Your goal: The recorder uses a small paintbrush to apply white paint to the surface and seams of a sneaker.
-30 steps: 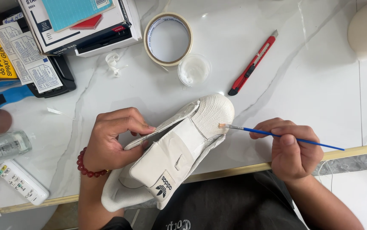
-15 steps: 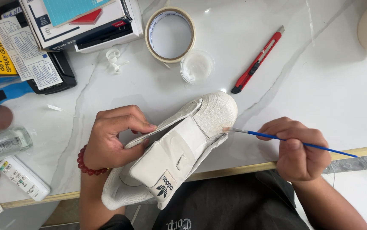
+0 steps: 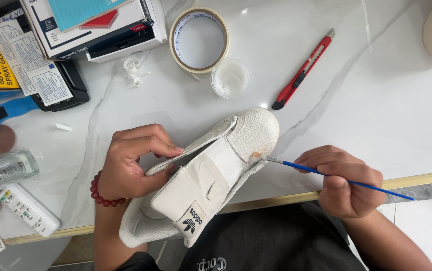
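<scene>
Gripping the white sneaker (image 3: 203,185) by its side at the marble surface's (image 3: 376,100) near edge, the left hand (image 3: 130,163) had its fingers clamped on it, while the right hand (image 3: 349,180) pinched a blue paintbrush (image 3: 326,174), bristles touching the toe.

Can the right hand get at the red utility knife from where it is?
Probably yes. The red utility knife lies on bare tabletop beyond the right hand, nothing between them. But that hand grips the blue-handled brush, which it would need to put down first.
</scene>
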